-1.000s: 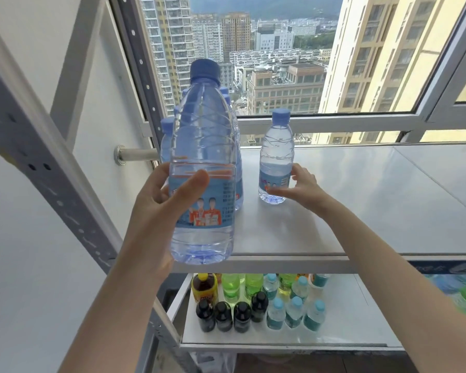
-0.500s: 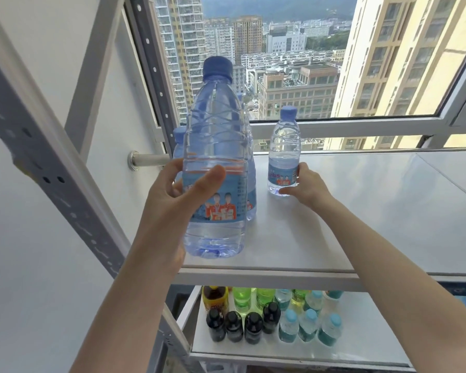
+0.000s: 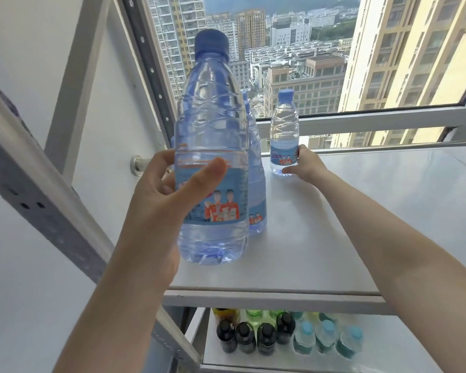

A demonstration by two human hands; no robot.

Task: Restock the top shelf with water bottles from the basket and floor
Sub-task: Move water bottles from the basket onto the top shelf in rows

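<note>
My left hand [image 3: 159, 200] grips a clear water bottle [image 3: 213, 117] with a blue cap and a blue label, upright just above the near left part of the white top shelf [image 3: 361, 224]. Behind it stands a row of like bottles [image 3: 256, 189], mostly hidden. Farther back, my right hand [image 3: 304, 164] holds a second water bottle [image 3: 284, 130] low on its label, with the bottle standing upright on the shelf near the window edge.
A grey perforated shelf post [image 3: 38, 189] slants across the left. The window frame [image 3: 374, 119] runs behind the shelf. On the lower shelf [image 3: 253, 359] stand dark, green and pale blue bottles [image 3: 267, 337]. Most of the top shelf's right side is bare surface.
My right hand has pushed its bottle farther back on the shelf toward the window. My left hand has brought its bottle forward over the shelf's front edge, behind the row.
</note>
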